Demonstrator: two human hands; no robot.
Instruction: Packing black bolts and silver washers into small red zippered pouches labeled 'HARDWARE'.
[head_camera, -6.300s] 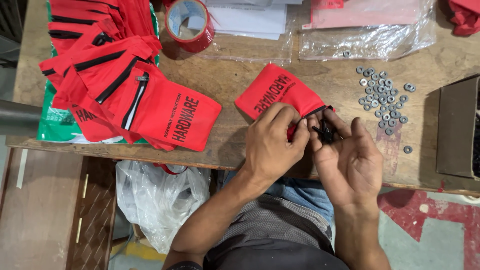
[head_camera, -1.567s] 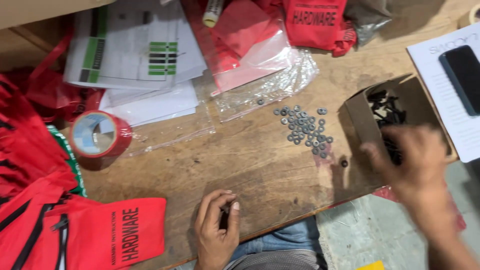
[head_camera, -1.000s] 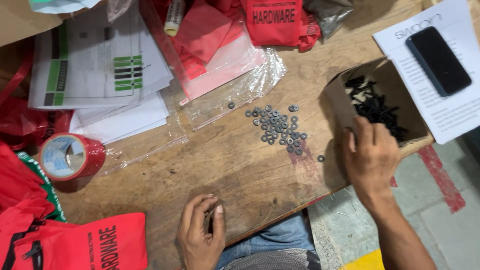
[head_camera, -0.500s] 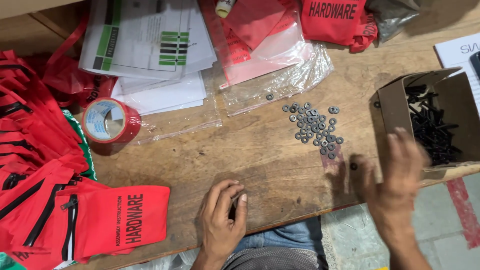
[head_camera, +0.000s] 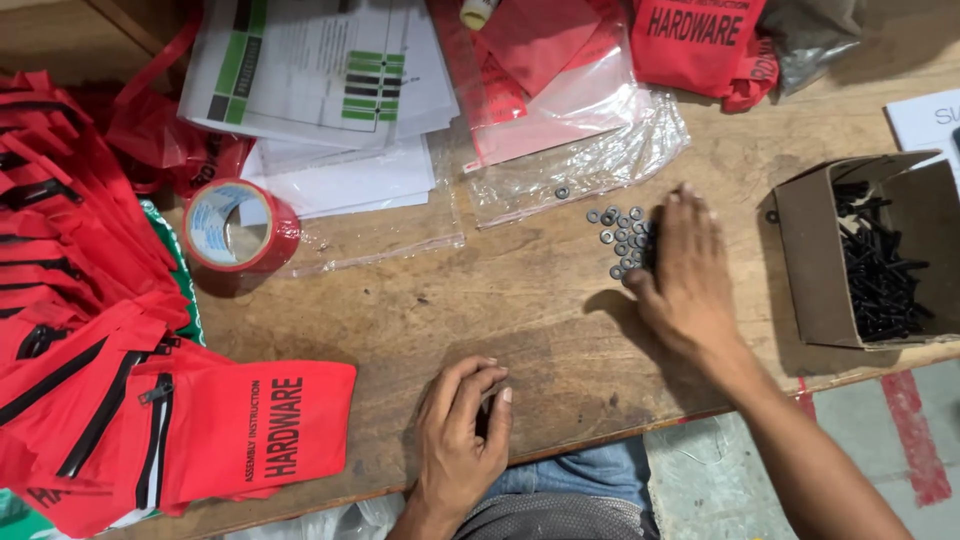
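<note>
Right hand (head_camera: 688, 275) lies flat, fingers released, over a loose pile of small metal washers (head_camera: 618, 235) on the wooden counter (head_camera: 520, 300). Pinching a few cleanly avoids scattering. Left hand (head_camera: 460, 440) is clenched; its contents are hidden. One box of black screws (head_camera: 875, 260) sits right of the fingers; one red tape roll (head_camera: 235, 225) far left.

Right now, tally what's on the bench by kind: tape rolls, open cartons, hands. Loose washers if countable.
Red tape roll: 1
Open cardboard box of black screws: 1
Hands: 2, left hand cupped at the table edge, right hand flat over the washers
Washers: cannot count, partly hidden under the hand
Total counted: 4
</note>
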